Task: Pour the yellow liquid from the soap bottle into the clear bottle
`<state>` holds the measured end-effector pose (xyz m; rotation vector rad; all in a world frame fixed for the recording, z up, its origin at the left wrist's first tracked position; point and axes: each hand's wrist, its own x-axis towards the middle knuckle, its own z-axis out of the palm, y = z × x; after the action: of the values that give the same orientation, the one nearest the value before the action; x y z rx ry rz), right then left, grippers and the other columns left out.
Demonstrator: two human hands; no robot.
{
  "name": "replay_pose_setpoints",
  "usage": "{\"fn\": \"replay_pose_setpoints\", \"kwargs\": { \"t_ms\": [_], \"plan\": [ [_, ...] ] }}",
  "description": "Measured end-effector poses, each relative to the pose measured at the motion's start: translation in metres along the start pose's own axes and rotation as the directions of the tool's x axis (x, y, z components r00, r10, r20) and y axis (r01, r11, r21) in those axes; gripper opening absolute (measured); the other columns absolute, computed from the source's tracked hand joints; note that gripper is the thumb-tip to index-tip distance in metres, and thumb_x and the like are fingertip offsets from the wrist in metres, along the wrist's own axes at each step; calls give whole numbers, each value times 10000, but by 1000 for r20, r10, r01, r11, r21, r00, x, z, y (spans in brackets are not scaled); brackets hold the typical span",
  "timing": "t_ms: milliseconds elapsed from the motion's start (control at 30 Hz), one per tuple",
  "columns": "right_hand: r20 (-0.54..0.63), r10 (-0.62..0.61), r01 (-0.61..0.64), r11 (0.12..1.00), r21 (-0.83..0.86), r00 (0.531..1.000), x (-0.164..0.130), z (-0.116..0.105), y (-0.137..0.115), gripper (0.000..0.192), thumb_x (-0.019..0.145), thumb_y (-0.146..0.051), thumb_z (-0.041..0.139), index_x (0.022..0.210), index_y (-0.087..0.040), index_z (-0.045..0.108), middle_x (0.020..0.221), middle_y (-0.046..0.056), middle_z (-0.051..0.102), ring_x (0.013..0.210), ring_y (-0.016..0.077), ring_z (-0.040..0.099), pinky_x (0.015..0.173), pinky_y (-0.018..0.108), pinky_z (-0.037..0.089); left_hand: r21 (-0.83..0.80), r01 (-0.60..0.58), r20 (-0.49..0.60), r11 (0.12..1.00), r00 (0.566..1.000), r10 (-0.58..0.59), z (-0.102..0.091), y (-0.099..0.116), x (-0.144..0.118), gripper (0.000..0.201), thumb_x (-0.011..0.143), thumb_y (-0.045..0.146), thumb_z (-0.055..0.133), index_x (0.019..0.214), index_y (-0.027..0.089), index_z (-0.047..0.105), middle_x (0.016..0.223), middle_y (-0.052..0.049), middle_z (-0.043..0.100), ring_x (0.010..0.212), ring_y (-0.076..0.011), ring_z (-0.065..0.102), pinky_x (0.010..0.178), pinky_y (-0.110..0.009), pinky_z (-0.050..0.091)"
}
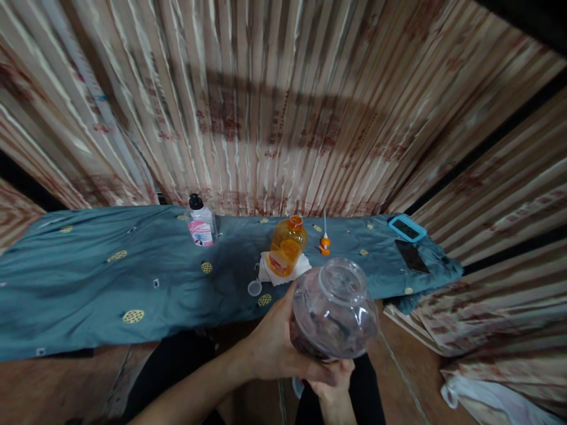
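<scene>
Striped curtains close off the room behind a teal-draped table. Nearest the camera, a clear glass jar with dark contents is held above the lap: the left hand is wrapped around its side, the right hand cups its base. Likely heavy, slick and breakable, it seems best supported from below. Beyond stand an orange jar and a black-capped bottle.
</scene>
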<state>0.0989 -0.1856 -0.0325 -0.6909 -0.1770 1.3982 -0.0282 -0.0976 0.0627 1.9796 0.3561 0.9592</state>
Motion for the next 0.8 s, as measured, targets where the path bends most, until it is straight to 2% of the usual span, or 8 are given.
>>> {"fn": "replay_pose_setpoints", "kwargs": {
  "t_ms": [67, 133, 200, 267, 367, 467, 633, 800],
  "plan": [
    [251, 63, -100, 986, 135, 966, -3, -3, -5, 284, 528, -423, 802, 742, -261, 710, 713, 38, 659, 756, 191, 658, 605, 273, 552, -101, 23, -56, 995, 998, -29, -13, -7, 6, 1080, 590, 423, 813, 1457, 247, 193, 1362, -145, 512, 1278, -324, 477, 1047, -506, 435],
    [374, 99, -190, 958, 215, 922, -5, -3, -10, 438, 586, -383, 790, 989, -252, 678, 856, 75, 659, 894, 221, 640, 631, 279, 555, -190, 16, -174, 982, 984, -49, -30, -24, 16, 1004, 664, 510, 731, 1457, 240, 178, 1454, -153, 399, 1359, -304, 373, 1113, -495, 342],
    [365, 105, -205, 947, 246, 925, -5, -3, -15, 529, 581, -365, 800, 1072, -245, 643, 945, 97, 637, 949, 257, 619, 663, 302, 553, -159, 92, -292, 983, 947, -136, -45, -51, 29, 971, 682, 504, 710, 1452, 263, 171, 1523, -133, 278, 1421, -277, 248, 1151, -484, 257],
    [299, 110, -195, 943, 272, 948, -5, -4, -17, 548, 543, -344, 820, 1051, -239, 647, 983, 103, 621, 929, 287, 617, 654, 332, 552, -97, 203, -363, 974, 904, -225, -54, -80, 43, 1063, 614, 463, 765, 1454, 264, 145, 1552, -136, 194, 1448, -276, 151, 1167, -497, 185],
    [230, 85, -147, 952, 270, 970, -2, -7, -19, 516, 531, -345, 827, 1008, -229, 668, 1067, 134, 599, 893, 308, 611, 629, 330, 541, -90, 264, -376, 960, 884, -279, -54, -114, 61, 1211, 492, 402, 831, 1458, 186, 134, 1548, -199, 157, 1450, -305, 115, 1175, -502, 121],
    [227, 42, -94, 971, 219, 973, 0, -9, -19, 450, 585, -387, 804, 1004, -270, 687, 1115, 139, 584, 885, 303, 606, 614, 295, 525, -177, 265, -335, 948, 889, -311, -45, -128, 71, 1241, 434, 336, 854, 1450, 183, 159, 1521, -211, 237, 1423, -331, 212, 1160, -511, 185],
    [193, 38, -82, 972, 222, 980, 3, -9, -18, 426, 563, -384, 810, 969, -334, 691, 1047, 92, 590, 864, 288, 603, 582, 287, 519, -343, 263, -271, 902, 891, -363, -37, -140, 78, 992, 471, 267, 827, 1347, 162, 374, 1299, -160, 553, 1225, -322, 515, 1047, -508, 400],
    [183, 8, -48, 975, 215, 983, 7, -23, -11, 462, 595, -396, 801, 1025, -288, 670, 1041, 104, 574, 877, 288, 598, 599, 316, 525, -399, 277, -300, 874, 862, -409, -36, -152, 77, 829, 451, 265, 833, 1195, 138, 490, 1216, -141, 600, 1142, -302, 573, 997, -478, 449]
  ]
}}
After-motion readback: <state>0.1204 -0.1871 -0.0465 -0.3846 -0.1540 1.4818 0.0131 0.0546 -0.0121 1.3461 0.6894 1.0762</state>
